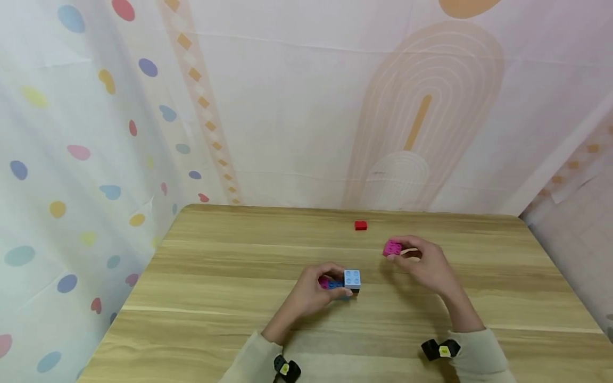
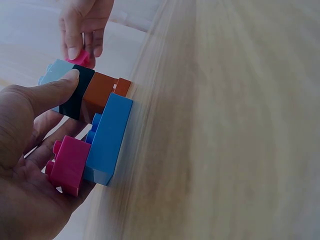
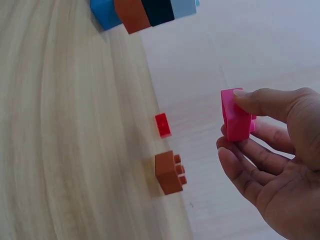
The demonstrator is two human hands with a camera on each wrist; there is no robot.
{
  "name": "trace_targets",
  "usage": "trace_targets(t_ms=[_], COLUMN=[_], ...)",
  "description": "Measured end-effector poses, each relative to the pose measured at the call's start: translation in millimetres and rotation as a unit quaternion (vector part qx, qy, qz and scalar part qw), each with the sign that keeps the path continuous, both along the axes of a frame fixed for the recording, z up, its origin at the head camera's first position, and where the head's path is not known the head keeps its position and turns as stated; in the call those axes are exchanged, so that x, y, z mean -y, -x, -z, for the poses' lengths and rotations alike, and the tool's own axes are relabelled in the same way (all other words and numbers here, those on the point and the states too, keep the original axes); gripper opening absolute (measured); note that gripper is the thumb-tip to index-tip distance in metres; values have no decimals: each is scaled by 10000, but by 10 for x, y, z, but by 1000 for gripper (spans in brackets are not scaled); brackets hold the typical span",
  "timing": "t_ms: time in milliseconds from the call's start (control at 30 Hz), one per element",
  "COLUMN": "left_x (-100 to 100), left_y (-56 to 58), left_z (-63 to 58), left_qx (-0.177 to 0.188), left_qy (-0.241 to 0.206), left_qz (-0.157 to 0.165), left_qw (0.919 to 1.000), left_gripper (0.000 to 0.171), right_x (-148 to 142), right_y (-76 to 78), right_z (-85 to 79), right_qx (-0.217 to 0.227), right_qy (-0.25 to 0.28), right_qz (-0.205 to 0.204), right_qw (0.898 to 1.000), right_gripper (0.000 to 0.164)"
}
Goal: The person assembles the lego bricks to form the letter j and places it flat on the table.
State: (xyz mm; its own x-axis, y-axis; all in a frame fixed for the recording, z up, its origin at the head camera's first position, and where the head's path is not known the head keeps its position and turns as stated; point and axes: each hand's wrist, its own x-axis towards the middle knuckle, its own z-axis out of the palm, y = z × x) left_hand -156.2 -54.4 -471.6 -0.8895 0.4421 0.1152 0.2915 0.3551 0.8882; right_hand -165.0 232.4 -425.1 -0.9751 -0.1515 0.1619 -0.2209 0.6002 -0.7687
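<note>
My left hand (image 1: 308,292) grips a joined stack of toy building bricks low over the table. In the left wrist view, the stack has a long blue brick (image 2: 111,137) at its base and a pink brick (image 2: 71,165) at one end. At the other end an orange-brown brick (image 2: 98,94), a dark brick (image 2: 84,90) and a light blue brick (image 2: 57,71) are piled up, my thumb pressing the dark one. Held up to the right of the stack and apart from it, a loose pink brick (image 3: 236,117) is pinched by my right hand (image 1: 427,266).
Toward the back of the wooden table (image 1: 230,239) lies a small red brick (image 1: 361,225). An orange-brown brick (image 3: 169,173) stands near the red one in the right wrist view. A patterned cloth (image 1: 297,117) hangs behind the table.
</note>
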Motion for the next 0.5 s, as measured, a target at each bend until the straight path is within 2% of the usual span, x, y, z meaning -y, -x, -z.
trace_targets(t_ms=[500], left_x=[6], left_y=[-7], left_z=[-6], left_qx=[-47], left_qy=[40], left_qz=[-2], left_qw=[10000], left_gripper=[30], right_x=[224], right_y=[-67], right_z=[-72], right_qx=[-116], right_qy=[0], right_qz=[-503], right_qw=[9987], right_gripper=[33])
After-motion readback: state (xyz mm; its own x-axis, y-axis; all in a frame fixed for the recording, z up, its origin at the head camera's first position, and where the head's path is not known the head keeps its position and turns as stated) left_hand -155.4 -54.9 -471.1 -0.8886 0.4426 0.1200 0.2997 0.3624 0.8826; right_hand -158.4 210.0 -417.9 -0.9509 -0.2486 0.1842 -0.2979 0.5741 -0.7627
